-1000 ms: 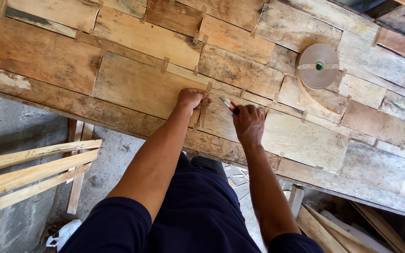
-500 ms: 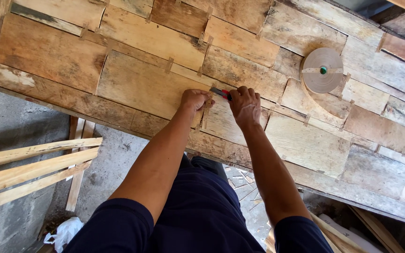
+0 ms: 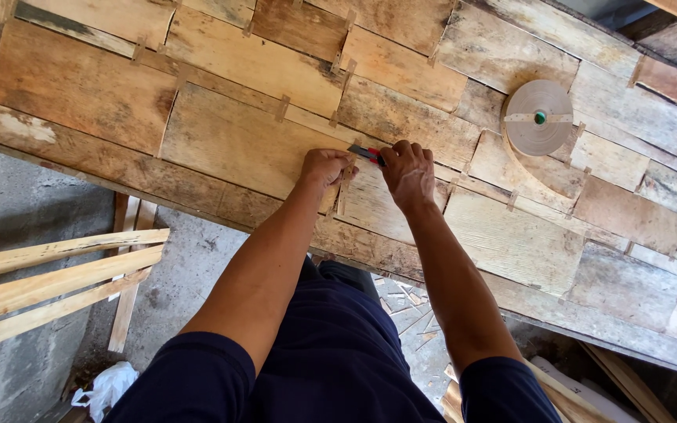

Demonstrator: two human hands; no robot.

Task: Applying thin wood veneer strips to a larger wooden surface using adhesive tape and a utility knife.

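Observation:
My left hand (image 3: pixel 324 167) presses closed fingers on a short strip of brown tape (image 3: pixel 344 186) that bridges a seam between thin wooden veneer sheets (image 3: pixel 233 141). Right beside it, my right hand (image 3: pixel 407 172) grips a small red and black utility knife (image 3: pixel 367 153), whose tip points left at the top of that strip. The two hands nearly touch. A flat round roll of brown paper tape (image 3: pixel 538 117) with a green centre lies on the sheets to the upper right.
The veneer pieces cover a long wooden worktable (image 3: pixel 56 153), joined by many short tape strips. Pale wooden slats (image 3: pixel 48 278) lean at lower left over a concrete floor (image 3: pixel 17 211). A white plastic bag (image 3: pixel 103 386) lies below; wood scraps (image 3: pixel 620 384) sit at lower right.
My right hand moved left with the knife, closing the gap to my left hand. The left hand stayed on the taped seam. The view shifted slightly.

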